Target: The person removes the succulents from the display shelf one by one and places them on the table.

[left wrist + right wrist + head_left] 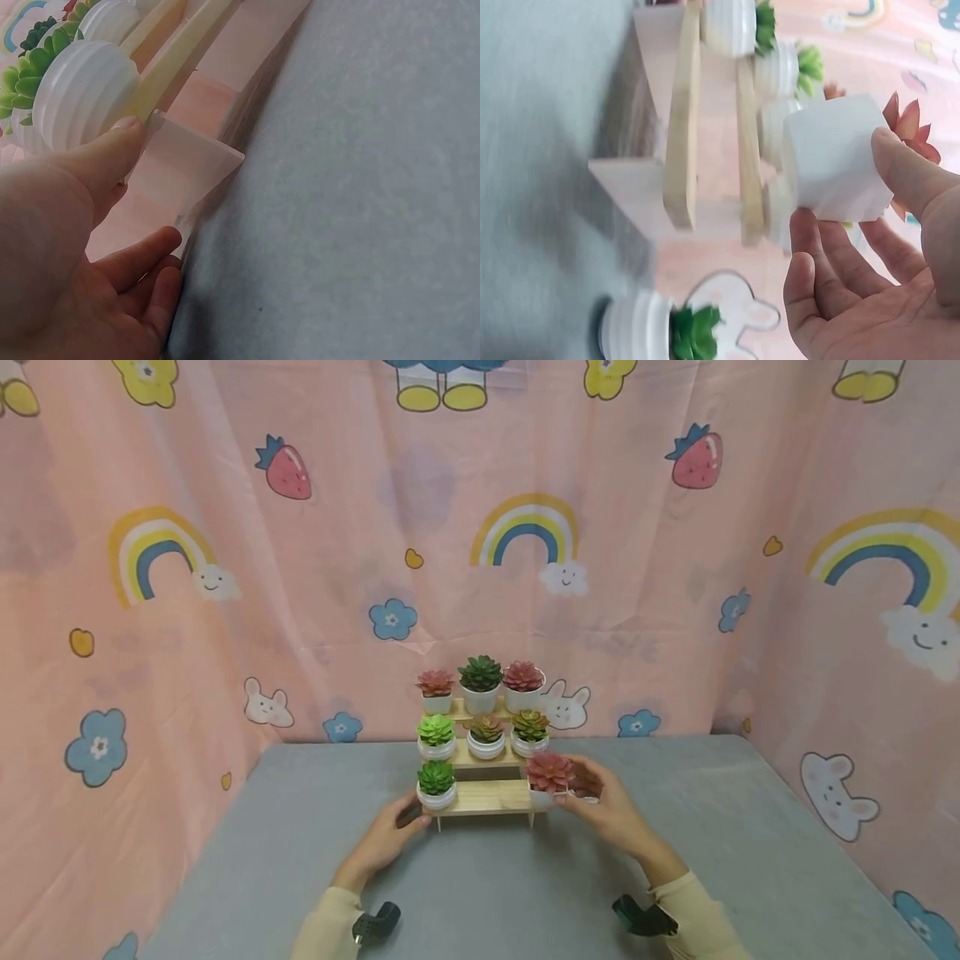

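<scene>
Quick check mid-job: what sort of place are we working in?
Probably a staged recording corner: a pink cartoon-print curtain hangs behind and beside a grey tabletop, and dark wrist-worn devices suggest filming rather than ordinary home use.

Left hand [386, 835]: thumb is hiding part of the index finger in the left-wrist view; whether that finger is touching the wooden stand [491, 795] is remaining unclear. Hand and boards are running off the edges there.

Right hand [611, 814]: fingertips are partly disappearing behind the pink succulent [550, 772] in the head view.

White square pot [838, 159]: is covering parts of the blurring white pots [774, 124] behind it in the right-wrist view.

Green plant [695, 334], lower corner: is being cut by the bottom edge.

Sleeves [330, 931]: are leaving the head view's bottom.

Curtain figure [442, 392]: is losing its upper body above the frame.
</scene>
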Motion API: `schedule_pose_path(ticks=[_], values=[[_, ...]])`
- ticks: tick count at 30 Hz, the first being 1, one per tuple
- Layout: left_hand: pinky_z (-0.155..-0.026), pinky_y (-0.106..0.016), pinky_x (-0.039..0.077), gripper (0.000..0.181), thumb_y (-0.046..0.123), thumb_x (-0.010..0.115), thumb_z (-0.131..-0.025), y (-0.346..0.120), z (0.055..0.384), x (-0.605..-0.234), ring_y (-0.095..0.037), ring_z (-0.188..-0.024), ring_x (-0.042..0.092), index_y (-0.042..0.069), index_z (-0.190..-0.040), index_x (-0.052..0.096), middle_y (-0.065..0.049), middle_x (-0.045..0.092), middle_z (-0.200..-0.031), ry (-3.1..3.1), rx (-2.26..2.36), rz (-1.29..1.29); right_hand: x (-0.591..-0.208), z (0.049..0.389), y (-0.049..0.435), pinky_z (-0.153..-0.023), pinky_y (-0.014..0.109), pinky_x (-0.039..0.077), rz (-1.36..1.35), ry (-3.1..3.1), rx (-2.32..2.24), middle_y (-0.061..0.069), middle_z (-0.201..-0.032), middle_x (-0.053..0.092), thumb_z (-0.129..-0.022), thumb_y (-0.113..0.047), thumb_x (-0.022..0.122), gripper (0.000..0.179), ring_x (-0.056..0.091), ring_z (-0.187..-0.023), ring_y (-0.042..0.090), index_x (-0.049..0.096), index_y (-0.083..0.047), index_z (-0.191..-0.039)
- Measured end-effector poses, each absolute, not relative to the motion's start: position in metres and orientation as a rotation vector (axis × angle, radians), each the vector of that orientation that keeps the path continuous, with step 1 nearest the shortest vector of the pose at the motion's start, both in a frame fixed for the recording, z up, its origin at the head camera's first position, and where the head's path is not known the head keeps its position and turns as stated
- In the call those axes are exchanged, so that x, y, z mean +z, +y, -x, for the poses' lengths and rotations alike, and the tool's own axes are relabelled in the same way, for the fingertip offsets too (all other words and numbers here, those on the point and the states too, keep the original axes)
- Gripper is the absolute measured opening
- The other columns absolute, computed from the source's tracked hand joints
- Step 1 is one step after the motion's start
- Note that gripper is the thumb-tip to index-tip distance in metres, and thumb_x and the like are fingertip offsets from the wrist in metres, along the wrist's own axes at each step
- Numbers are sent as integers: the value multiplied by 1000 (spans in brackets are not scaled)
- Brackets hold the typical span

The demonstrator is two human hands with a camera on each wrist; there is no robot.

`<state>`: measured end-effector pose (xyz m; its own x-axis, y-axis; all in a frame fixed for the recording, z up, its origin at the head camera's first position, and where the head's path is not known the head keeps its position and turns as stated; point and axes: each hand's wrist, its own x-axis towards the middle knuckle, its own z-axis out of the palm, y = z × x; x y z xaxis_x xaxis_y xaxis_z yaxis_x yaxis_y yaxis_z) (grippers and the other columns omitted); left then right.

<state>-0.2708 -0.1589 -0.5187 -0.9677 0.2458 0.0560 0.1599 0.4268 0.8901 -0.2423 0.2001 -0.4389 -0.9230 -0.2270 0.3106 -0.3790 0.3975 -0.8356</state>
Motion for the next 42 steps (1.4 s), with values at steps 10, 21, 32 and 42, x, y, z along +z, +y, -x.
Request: schedule_pose_path(ticks=[10, 21, 32, 42], values=[[-117, -54, 41, 61, 24, 64, -101, -159, 266, -516, -41, -144, 44, 1, -153, 41, -21, 48, -153, 2584, 1609, -354, -437, 240, 233, -92, 26, 55, -450, -2540, 1504, 19, -127, 64, -95, -16, 72, 54, 59, -104, 2, 51, -1, -142], [-117, -53, 41, 62, 25, 64, -100, -156, 267, -514, -40, -144, 44, 2, -153, 41, -21, 47, -154, 2600, 1578, -356, -436, 246, 269, -88, 12, 51, -373, -2542, 1496, 25, -138, 58, -98, -16, 68, 60, 57, -104, -8, 43, 4, -148], [-118, -53, 40, 63, 26, 64, -100, -156, 267, -516, -40, -146, 42, 2, -154, 40, -21, 46, -156, 2584, 1592, -350, -440, 252, 293, -97, 34, 58, -244, -2593, 1524, 30, -153, 44, -102, -24, 63, 69, 53, -132, 47, 30, 3, -157], [-117, -53, 40, 64, 26, 65, -100, -156, 269, -515, -41, -145, 43, 1, -153, 40, -22, 47, -154, 2577, 1612, -348, -448, 258, 309, -100, 33, 56, -183, -2597, 1576, 32, -157, 37, -103, -27, 61, 70, 48, -136, 50, 28, 3, -156]])
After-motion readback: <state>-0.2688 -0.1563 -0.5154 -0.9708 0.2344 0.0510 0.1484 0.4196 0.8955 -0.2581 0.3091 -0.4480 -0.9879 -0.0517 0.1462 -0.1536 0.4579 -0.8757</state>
